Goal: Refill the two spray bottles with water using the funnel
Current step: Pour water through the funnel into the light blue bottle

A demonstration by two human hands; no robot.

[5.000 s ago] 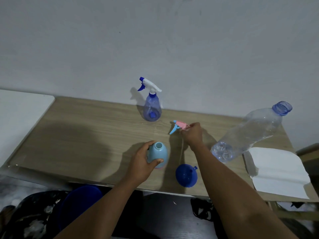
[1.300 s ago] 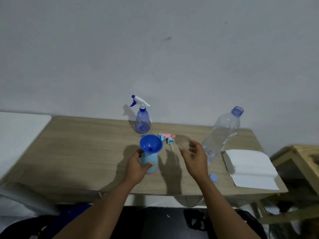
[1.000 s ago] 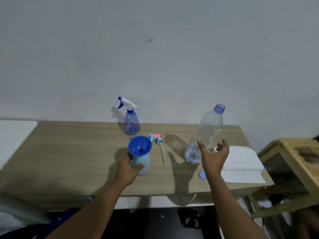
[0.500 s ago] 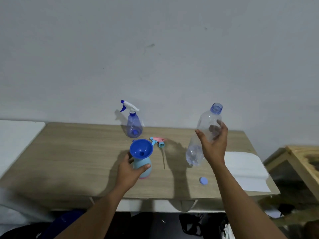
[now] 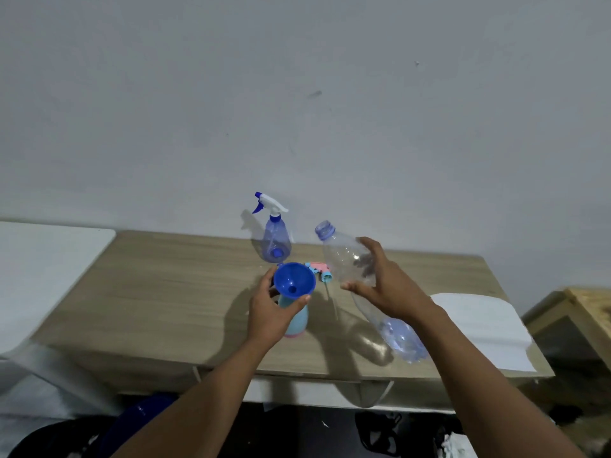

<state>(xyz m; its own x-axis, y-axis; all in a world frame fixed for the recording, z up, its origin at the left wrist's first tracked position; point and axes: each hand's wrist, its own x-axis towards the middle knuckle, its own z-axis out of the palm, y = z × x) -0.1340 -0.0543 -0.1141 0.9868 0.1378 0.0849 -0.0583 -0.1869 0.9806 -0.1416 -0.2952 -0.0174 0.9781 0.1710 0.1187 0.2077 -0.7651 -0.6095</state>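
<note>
Nearest you, your left hand [image 5: 269,312] has fingers and thumb curled round the shoulder of the pale blue spray bottle [image 5: 296,320], which stands upright on the table [image 5: 165,292] near its front edge. That hold is there to steady it, since the funnel [image 5: 294,279] seated in its open neck makes it top-heavy and a pour could tip it. To the right, your right hand [image 5: 390,289] wraps round the middle of the clear water bottle [image 5: 345,259]. You hold it off the table and slanted, with the base towards you and the water pooled there. Its uncapped mouth is raised and sits just beside the funnel's rim, not over it, so nothing appears to be running yet. The white paper towel [image 5: 479,325] at the right looks kept for spills. Just behind the funnel the pink and blue spray head [image 5: 319,269] lies on its side, tube trailing towards you, set aside to leave the neck free. Farthest back, by the wall, the second spray bottle [image 5: 276,241] stands with its trigger head on, so its turn has not come.
</note>
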